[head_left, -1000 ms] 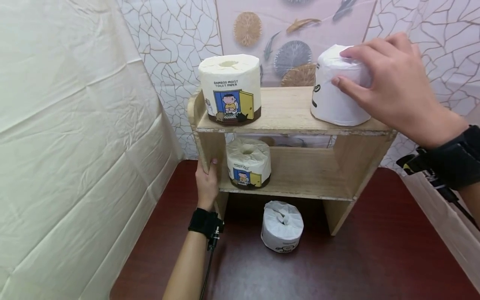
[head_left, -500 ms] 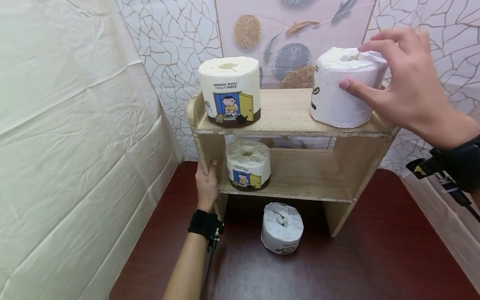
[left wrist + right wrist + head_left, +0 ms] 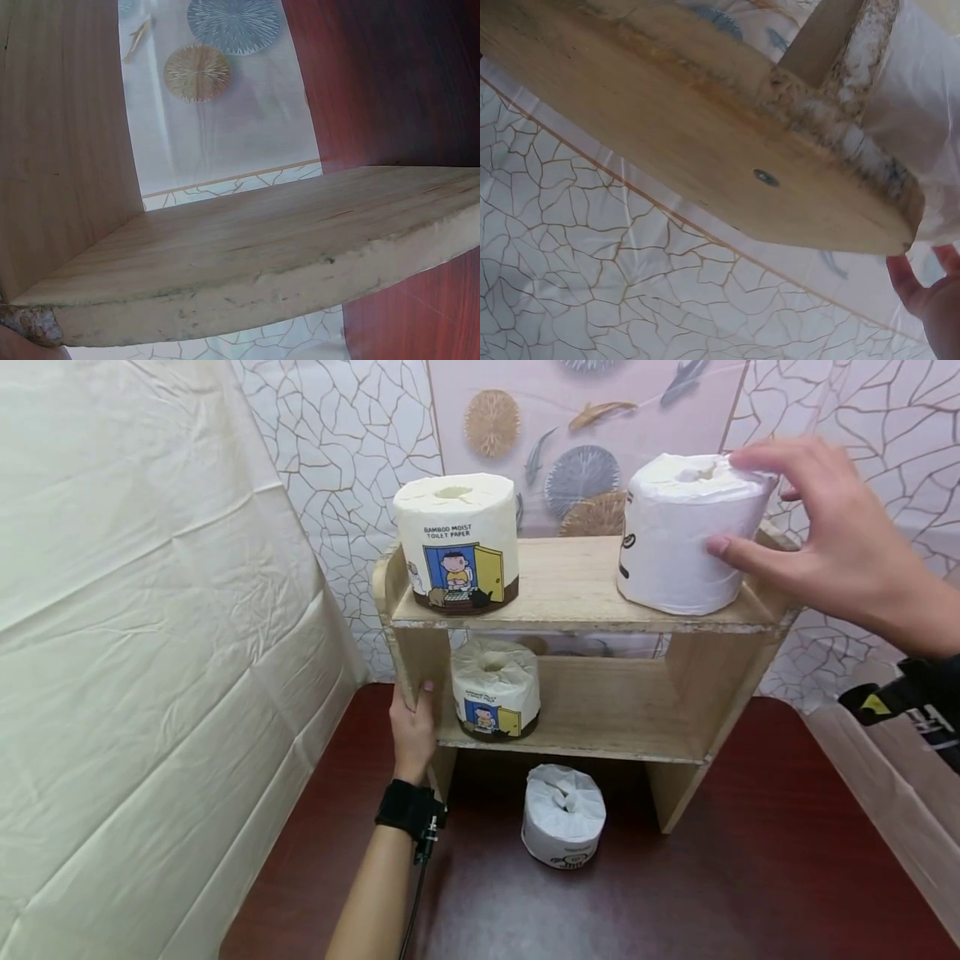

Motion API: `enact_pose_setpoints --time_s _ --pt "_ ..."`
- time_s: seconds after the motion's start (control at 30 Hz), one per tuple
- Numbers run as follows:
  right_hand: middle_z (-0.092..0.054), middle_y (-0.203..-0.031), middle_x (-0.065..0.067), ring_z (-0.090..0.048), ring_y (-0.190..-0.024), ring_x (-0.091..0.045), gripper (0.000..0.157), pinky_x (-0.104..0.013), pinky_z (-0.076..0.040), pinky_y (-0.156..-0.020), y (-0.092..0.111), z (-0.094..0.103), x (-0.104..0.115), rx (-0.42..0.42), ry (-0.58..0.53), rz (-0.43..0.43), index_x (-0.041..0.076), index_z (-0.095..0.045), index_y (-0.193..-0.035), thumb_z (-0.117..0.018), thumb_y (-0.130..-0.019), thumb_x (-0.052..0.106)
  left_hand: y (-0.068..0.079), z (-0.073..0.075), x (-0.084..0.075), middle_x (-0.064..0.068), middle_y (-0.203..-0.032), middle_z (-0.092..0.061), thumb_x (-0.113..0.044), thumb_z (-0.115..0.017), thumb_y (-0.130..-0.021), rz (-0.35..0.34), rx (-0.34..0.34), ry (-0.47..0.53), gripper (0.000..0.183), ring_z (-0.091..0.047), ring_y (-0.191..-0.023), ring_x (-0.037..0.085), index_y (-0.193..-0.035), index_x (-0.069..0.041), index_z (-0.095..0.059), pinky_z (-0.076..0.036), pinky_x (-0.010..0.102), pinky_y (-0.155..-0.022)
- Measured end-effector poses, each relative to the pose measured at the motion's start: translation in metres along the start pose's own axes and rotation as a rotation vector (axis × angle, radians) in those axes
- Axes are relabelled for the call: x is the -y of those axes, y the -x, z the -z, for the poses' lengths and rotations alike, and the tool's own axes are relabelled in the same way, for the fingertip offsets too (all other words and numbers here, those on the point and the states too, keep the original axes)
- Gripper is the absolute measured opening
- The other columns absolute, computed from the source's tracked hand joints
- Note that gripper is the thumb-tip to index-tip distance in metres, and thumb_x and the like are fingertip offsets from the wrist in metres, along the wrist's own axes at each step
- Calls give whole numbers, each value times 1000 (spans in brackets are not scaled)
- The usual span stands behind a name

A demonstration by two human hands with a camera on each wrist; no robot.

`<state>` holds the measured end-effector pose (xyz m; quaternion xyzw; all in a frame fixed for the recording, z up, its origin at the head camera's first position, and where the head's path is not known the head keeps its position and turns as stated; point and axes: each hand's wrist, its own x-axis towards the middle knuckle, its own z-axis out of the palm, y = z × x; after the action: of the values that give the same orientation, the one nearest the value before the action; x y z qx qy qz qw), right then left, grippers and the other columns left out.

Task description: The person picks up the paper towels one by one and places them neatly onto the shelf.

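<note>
A small wooden shelf (image 3: 585, 597) stands on the table. My left hand (image 3: 414, 735) grips the front edge of its left side panel (image 3: 397, 652), the thumb on the inner face. At the right end of the top board stands a white-wrapped toilet roll (image 3: 678, 547). My right hand (image 3: 840, 539) is at that roll's right side, fingers spread and loosely bent. Its thumb overlaps the front of the roll and its index finger the top rim. In the right wrist view, fingertips (image 3: 904, 285) show beside the panel's rounded corner, close to the wrapping.
A cartoon-printed toilet roll (image 3: 457, 543) stands at the top board's left end, and a similar roll (image 3: 495, 689) on the middle board. Another white roll (image 3: 564, 818) is on the dark red table (image 3: 675, 902), under the shelf's front. Cloth walls (image 3: 150, 652) rise behind and left.
My right hand has slid to the right across the white roll, uncovering more of its top and front. The roll stays in place. My left hand keeps its hold on the side panel.
</note>
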<state>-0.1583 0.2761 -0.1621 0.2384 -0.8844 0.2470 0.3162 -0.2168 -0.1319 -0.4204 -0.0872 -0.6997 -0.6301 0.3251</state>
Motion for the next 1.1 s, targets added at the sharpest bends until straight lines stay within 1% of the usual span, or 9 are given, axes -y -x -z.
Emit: enact_pose_setpoints --time_s 0.07,0.17,0.3,0.4,0.5,0.6,0.77,1.0,1.1 --pt "-49 -154 -10 -37 -128 3 68 -15 -28 -104 1 2 -3 16 -12 7 12 -51 -155 -76 -93 5 -2 0 9 35 -127 -63 -7 -57 -107 5 -1 -3 43 -63 -109 49 -148 7 -50 -49 58 -93" --pt "-49 -156 -10 -40 -131 0 62 -14 -27 -105 2 4 -7 44 -17 4 17 -49 -158 -67 -99 6 -4 0 22 33 -128 -63 -8 -57 -108 6 -1 -5 44 -64 -109 48 -149 4 -50 -50 57 -92" --pt "-48 -158 -8 -40 -131 -10 55 -16 -27 -104 2 5 -11 87 -42 -22 24 -49 -159 -58 -106 14 -4 1 27 27 -129 -66 -12 -59 -108 -15 9 5 43 -65 -110 41 -150 -2 -52 -50 54 -93" --pt "-47 -158 -1 -39 -126 -11 53 -20 -29 -100 1 5 -14 114 -65 -43 27 -49 -159 -54 -107 16 -4 2 28 23 -130 -66 -14 -60 -108 -33 17 7 44 -66 -111 37 -150 -4 -52 -51 51 -93" --pt "-48 -156 3 -37 -122 -7 52 -22 -29 -94 -1 6 -16 123 -70 -51 27 -50 -159 -54 -108 17 -4 2 27 22 -130 -66 -16 -59 -108 -47 22 9 44 -66 -111 35 -150 -4 -53 -52 47 -93" --pt "-50 -152 1 -34 -123 -6 51 -24 -28 -97 -4 6 -16 137 -60 -44 26 -52 -158 -55 -108 18 -4 3 27 21 -130 -66 -18 -59 -109 -56 27 10 44 -66 -112 34 -150 -5 -53 -52 46 -93" --pt "-56 -141 -11 -30 -118 -7 50 -29 -28 -91 -9 10 -18 157 -11 -9 21 -54 -156 -57 -106 18 -4 3 26 21 -131 -65 -18 -58 -109 -46 24 9 44 -66 -113 38 -152 -6 -51 -52 46 -92" --pt "-50 -132 22 -27 -114 -2 52 -38 -26 -85 -11 12 -21 188 -20 -42 27 -53 -157 -56 -106 18 -4 2 24 25 -132 -64 -12 -58 -108 -40 15 16 45 -64 -114 41 -152 -5 -51 -50 50 -94" --pt "-50 -132 22 -25 -113 -3 54 -40 -26 -85 -12 12 -22 201 -32 -86 28 -53 -156 -53 -104 15 -4 1 24 25 -133 -64 -12 -58 -109 -30 15 23 45 -64 -114 40 -152 -5 -51 -49 49 -94"
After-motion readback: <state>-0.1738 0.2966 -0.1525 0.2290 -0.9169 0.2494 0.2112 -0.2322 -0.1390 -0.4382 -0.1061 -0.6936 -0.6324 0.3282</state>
